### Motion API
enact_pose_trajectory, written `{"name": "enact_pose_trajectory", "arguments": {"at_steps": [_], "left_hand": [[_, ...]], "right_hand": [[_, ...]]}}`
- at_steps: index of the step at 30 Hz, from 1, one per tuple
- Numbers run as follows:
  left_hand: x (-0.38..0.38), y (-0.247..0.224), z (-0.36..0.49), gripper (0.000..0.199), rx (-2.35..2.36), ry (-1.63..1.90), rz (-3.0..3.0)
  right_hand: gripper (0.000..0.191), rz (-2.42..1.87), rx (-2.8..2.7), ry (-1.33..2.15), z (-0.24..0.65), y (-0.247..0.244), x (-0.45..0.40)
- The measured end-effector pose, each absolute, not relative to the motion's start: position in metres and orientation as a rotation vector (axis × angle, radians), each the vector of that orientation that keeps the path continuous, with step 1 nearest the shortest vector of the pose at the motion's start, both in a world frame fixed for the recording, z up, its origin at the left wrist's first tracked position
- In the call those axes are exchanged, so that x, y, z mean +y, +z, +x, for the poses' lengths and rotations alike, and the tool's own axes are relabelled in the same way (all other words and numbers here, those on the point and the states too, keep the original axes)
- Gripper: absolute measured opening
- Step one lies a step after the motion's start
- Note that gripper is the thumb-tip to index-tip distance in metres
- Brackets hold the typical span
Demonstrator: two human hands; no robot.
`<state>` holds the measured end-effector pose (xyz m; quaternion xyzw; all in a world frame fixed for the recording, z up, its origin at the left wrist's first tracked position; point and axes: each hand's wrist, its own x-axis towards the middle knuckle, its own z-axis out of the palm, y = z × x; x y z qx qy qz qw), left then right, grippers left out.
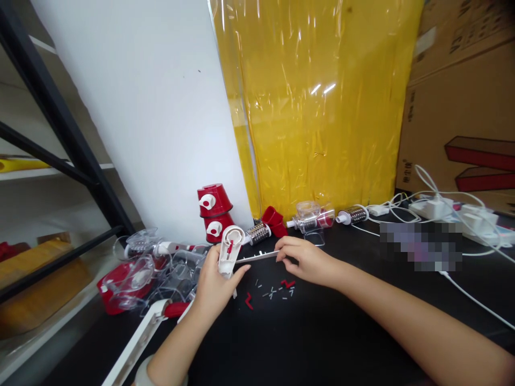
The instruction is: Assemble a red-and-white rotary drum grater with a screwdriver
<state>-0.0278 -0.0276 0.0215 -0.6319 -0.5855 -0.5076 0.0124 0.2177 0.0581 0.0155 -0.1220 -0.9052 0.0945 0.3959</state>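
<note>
One white housing (230, 259) is in your left hand (216, 281), which is closed around its lower part, above the table (306, 332). Your right hand (296, 257) has its fingertips pinched together on one end of a thin pale strip (260, 257), which carries some small prongs. The other end of this strip comes close to the housing, but I cannot tell if the two parts are joined or only pass near each other.

As I judge, you are somewhere in the middle of the work. Inside the housing one narrow red insert (230, 246) sits already, so this portion seems done. Below your hands, two bent red pieces (288, 283) and a scatter of thin metal-looking pins (271, 292) lie loose, not fitted into anything.

To the left of your left hand there is a pile of clear plastic parts (181, 276), and nearer to you rests a long white arm (134, 340) with a red grip (176, 309). Behind the housing stand two stacked red cups (217, 201); a perforated drum (258, 234) lies beside them, apart from the parts in your hands.
</note>
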Motion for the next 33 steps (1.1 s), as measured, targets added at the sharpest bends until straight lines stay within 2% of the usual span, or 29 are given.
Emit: {"name": "enact_pose_trajectory", "arguments": {"at_steps": [8,13,17,20,23,30,33], "left_hand": [[-0.031,0.023,-0.024,0.038,-1.912,-1.83,-2.063],[-0.032,0.024,-0.02,0.042,-1.959,-1.942,-1.861],[-0.031,0.023,-0.022,0.042,-1.937,-1.98,-1.666],[-0.032,0.023,-0.022,0.04,-1.892,-2.038,-1.605],[-0.032,0.02,-0.02,0.039,-1.881,-2.068,-1.662],[-0.036,0.016,-0.013,0.034,-1.894,-1.927,-1.753],[-0.036,0.016,-0.013,0.048,-1.876,-1.848,-1.8]], "right_hand": [[0.027,-0.234,-2.163,0.169,0.216,0.016,0.055],[0.028,-0.387,-1.773,0.246,0.206,0.004,0.046],[0.023,-0.415,-1.467,0.87,0.179,-0.014,0.043],[0.043,-0.556,-1.389,1.464,0.153,-0.012,0.038],[0.052,-0.498,-1.281,1.743,0.131,0.008,0.03],[0.047,-0.486,-1.094,1.693,0.111,0.029,0.028],[0.046,-0.469,-1.161,1.598,0.12,0.019,0.035]]}}
